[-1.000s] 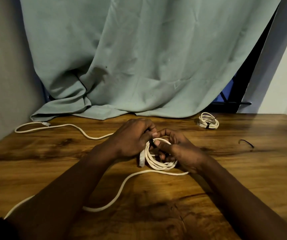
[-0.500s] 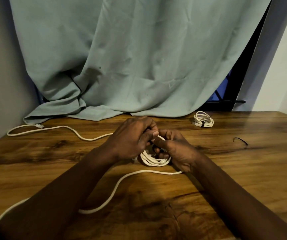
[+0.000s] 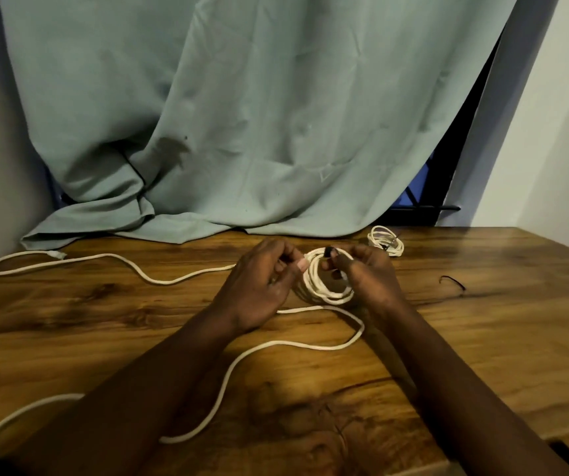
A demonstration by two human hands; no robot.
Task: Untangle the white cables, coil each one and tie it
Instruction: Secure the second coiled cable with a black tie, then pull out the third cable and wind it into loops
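Dark wood desk point(image 3: 70, 321), teal curtain point(image 3: 242, 115) behind. Left grip point(image 3: 266, 280), right grip point(image 3: 369, 276) both pinch white cable coil point(image 3: 324, 290).

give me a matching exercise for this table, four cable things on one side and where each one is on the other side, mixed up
Things:
1 coiled white cable
2 small tied coil
3 black tie
4 long loose cable

Places:
a lying alone on the table, far right
b trailing leftward across the table
c held between the left hand and right hand
d beside the curtain hem, beyond the right hand

Pairs: 1-c, 2-d, 3-a, 4-b
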